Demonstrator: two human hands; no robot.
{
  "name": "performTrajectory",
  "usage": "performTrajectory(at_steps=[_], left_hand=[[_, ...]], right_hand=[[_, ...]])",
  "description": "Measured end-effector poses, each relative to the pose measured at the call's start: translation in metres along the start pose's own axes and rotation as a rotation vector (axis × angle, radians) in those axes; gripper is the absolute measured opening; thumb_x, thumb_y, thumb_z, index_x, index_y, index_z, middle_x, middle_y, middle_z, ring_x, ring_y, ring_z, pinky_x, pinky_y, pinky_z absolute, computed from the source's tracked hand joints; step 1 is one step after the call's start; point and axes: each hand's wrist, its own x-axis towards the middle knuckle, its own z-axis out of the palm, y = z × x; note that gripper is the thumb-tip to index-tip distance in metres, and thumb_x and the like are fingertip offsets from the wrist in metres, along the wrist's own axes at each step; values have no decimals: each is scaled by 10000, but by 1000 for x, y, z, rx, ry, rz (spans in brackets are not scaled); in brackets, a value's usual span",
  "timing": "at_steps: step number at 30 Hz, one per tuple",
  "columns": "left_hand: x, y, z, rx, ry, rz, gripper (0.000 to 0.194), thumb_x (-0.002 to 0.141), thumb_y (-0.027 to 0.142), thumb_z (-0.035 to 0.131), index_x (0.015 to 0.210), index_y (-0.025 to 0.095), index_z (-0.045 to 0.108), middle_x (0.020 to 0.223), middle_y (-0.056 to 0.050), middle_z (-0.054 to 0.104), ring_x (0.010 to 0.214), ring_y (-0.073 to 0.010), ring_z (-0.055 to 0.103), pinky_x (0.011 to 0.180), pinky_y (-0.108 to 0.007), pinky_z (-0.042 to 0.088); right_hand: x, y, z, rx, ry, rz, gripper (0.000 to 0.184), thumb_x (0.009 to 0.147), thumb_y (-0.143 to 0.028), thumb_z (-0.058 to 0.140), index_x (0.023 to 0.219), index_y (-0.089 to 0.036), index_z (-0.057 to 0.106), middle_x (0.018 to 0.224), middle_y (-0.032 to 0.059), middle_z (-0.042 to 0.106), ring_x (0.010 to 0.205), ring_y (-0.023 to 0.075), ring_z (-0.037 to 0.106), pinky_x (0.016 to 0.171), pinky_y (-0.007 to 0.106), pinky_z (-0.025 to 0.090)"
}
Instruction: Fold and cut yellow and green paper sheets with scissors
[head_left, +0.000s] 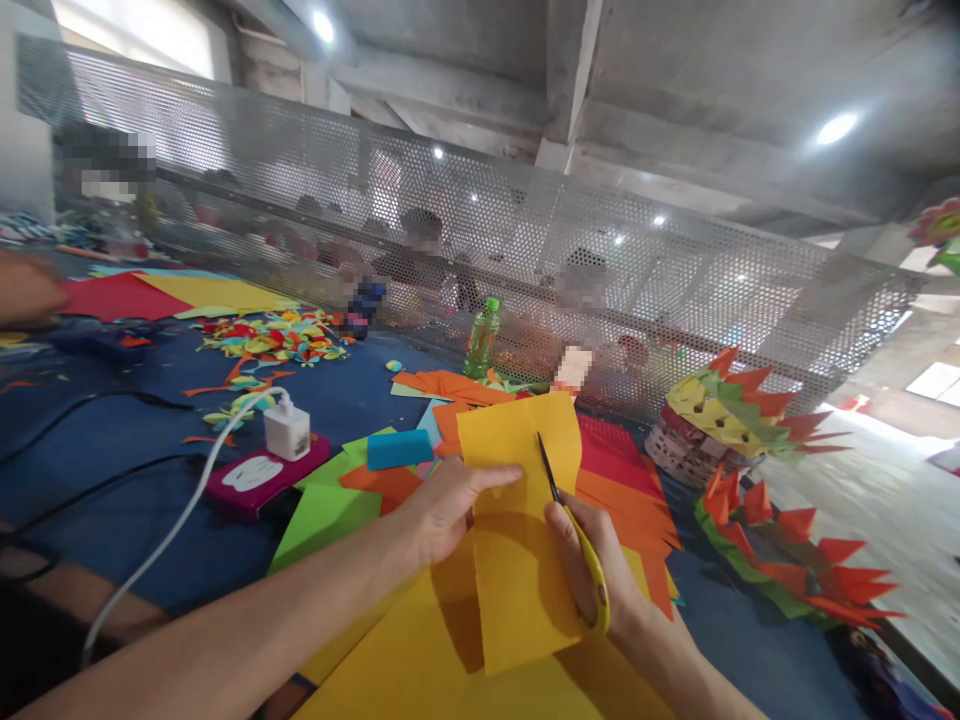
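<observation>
My left hand [442, 510] pinches the left edge of a folded yellow-orange paper sheet [517, 570] and holds it up above the table. My right hand [592, 570] grips yellow-handled scissors [574, 530], whose dark blades point up and cut into the sheet from its right side. Under the sheet lie more yellow, orange and red papers [622, 480].
A blue table [150, 520] holds a pink phone [259, 480] with a white charger [286, 430] and cable, a blue block [400, 449], green paper, coloured scraps [274, 335], a green bottle [481, 337] and folded paper garlands [750, 430] on the right. Behind a perforated metal screen [525, 260] sit other people.
</observation>
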Motion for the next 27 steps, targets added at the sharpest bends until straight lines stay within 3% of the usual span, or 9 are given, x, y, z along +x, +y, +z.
performTrajectory(at_steps=[6,15,27], left_hand=[[0,0,0,2,-15,7,500,600,258,883,1064,141,734,1087,-152,778,977,-355,730,792,-421,567],[-1,-2,0,32,6,16,501,573,263,897,1040,164,745,1098,-133,779,1027,-360,721,782,-393,571],[-1,-6,1,-14,-23,27,406,645,191,862,1037,163,759,1048,-95,796,914,-291,743,810,-382,583]], right_hand=[[-3,-5,1,62,-20,29,559,897,-744,431,750,-206,457,649,-28,411,578,121,368,499,261,282],[3,-1,-4,-52,-9,-96,544,900,-713,455,755,-189,481,641,-53,346,591,108,304,503,251,244],[2,6,-3,-8,23,-62,485,941,-648,459,746,-204,443,664,-46,319,606,107,276,500,254,226]])
